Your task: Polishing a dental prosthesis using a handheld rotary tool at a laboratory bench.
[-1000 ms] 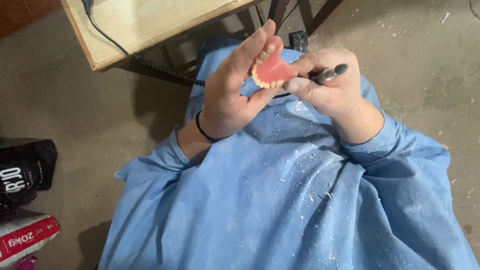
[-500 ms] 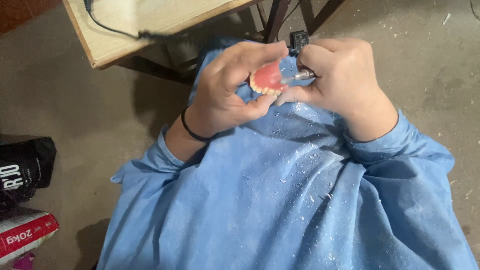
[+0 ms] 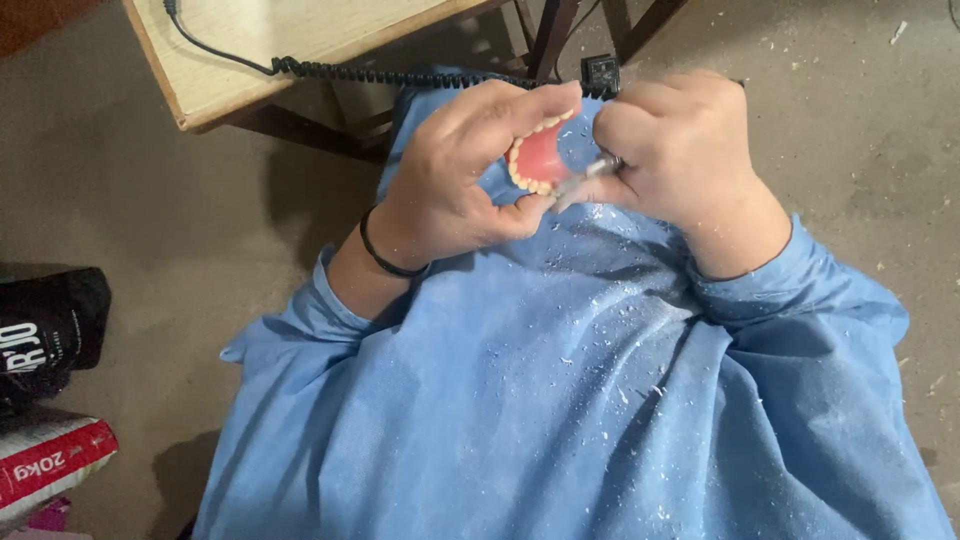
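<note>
Pinched in the left hand point(image 3: 455, 185), a pink denture point(image 3: 538, 160) (teeth outward) meets the right hand point(image 3: 680, 150)'s clenched metal tool point(image 3: 585, 178).

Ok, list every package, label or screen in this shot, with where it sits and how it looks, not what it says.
Black bag: on the floor at the left edge, soft and rounded, black with white lettering.
Red and white sack: on the floor at the lower left, below the black bag, flat and rectangular, a red band with white print on a white body.
No screens or signs are in view.
</note>
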